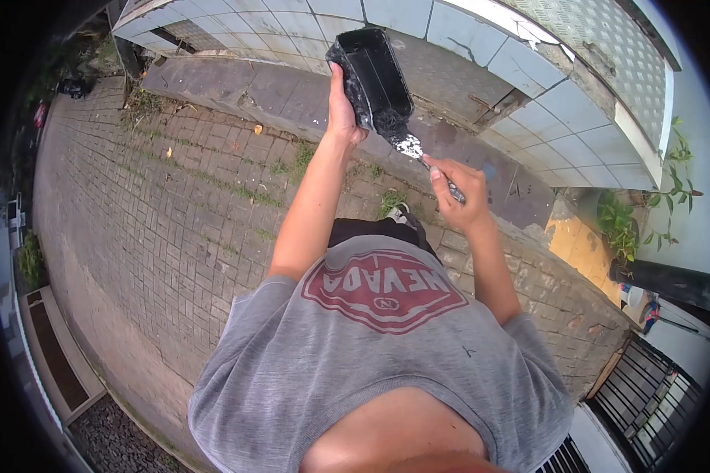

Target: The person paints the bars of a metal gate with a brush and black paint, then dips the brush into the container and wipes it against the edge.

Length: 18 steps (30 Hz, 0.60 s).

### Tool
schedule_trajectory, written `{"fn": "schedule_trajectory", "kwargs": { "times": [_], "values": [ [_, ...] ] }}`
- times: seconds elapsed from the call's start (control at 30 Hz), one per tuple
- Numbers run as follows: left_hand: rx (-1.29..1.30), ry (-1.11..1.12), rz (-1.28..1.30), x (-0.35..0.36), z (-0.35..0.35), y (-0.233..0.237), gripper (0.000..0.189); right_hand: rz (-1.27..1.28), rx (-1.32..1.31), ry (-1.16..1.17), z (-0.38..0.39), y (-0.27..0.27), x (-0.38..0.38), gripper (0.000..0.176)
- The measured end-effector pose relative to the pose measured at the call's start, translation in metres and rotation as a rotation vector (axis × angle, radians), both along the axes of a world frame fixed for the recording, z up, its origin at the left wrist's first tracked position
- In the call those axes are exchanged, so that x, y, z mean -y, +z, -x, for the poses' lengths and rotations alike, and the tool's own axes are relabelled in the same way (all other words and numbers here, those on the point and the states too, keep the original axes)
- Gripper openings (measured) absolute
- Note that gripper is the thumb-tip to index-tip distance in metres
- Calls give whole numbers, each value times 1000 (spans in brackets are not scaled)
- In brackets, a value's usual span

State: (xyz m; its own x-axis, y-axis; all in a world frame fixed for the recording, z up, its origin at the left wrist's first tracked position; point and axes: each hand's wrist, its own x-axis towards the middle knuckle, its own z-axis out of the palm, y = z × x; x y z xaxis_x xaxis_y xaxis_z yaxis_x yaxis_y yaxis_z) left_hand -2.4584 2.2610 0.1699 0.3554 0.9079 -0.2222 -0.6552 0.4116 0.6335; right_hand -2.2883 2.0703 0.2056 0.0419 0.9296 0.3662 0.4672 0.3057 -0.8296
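Observation:
In the upper middle of the head view, my left hand (342, 110) is closed around the side of a black rectangular box-like container (375, 69), which is tilted with its open side towards me. My right hand (457, 193) grips the handle of a paintbrush (409, 147) whose middle is splattered with white. Its dark bristles rest at the container's near end, against the lower edge. Whether anything lies in the dark container cannot be made out.
Ahead runs a raised concrete ledge (252, 91) under a wall of pale blue tiles (564, 114). Brick paving (189, 197) with grass tufts lies below. A potted plant (619, 225) stands at the right, near a black metal gate (647, 394).

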Motion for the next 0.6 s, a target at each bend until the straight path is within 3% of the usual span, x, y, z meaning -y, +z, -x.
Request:
{"fn": "schedule_trajectory", "kwargs": {
  "times": [0.6],
  "values": [
    [129,-278,182,-80,-104,-22,80,-49,-42,-397,-13,-8,-28,26]
  ]
}}
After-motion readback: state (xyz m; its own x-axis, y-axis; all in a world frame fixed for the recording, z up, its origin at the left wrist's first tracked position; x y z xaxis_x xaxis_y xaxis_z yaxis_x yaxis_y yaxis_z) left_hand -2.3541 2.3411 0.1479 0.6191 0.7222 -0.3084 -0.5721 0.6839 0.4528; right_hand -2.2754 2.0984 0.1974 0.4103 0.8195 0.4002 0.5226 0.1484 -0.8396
